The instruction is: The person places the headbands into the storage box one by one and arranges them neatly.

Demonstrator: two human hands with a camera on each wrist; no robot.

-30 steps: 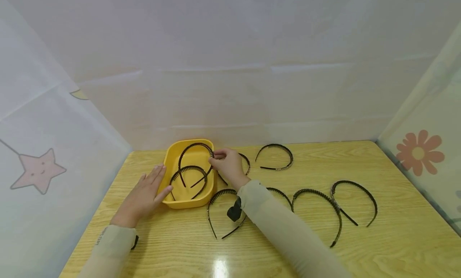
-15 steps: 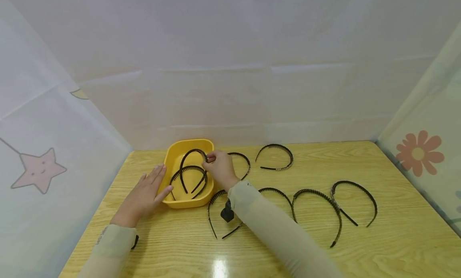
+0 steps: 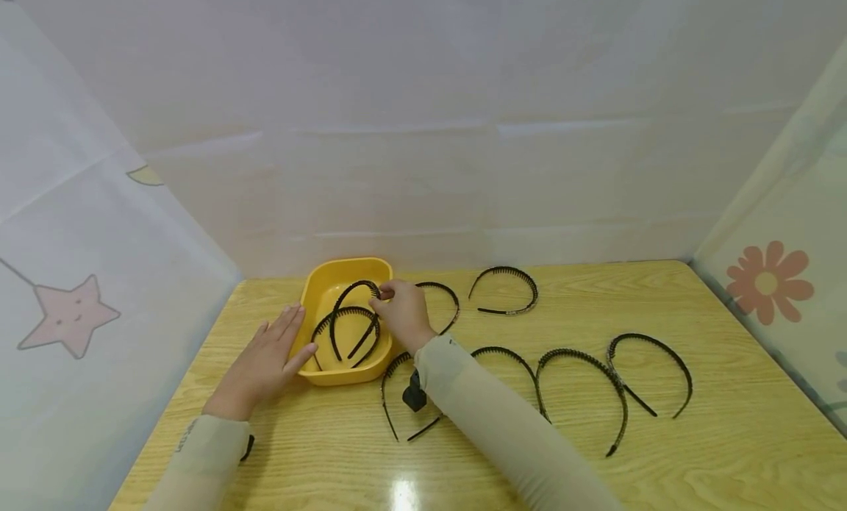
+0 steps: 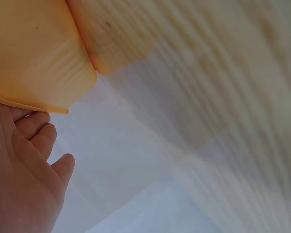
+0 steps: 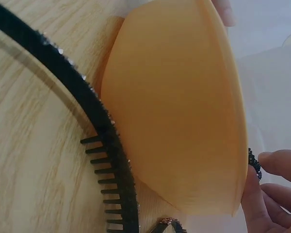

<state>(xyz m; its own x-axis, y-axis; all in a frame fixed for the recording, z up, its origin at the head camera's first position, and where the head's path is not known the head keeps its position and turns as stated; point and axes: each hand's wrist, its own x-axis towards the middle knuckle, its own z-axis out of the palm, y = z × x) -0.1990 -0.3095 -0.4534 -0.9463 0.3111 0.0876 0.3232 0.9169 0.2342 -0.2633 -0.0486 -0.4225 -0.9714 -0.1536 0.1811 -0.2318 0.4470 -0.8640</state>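
Head view's showing the right hand (image 3: 405,312) pinching a black headband (image 3: 337,305) inside the yellow bin (image 3: 340,379), though I'm struggling to tell whether its tips are touching the bottom. A second headband (image 3: 324,321) is lying in there too, kinda overlapping it from this angle. Meanwhile the left hand (image 3: 261,360) is resting against the bin's left side, fingers pretty much straight. Other headbands (image 3: 582,353) are lying on the wood table (image 3: 317,445), all to the bin's right.

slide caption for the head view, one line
Left hand against a yellow tray, right hand pinching a black headband partly inside it, more headbands lying on the wood-grain table.
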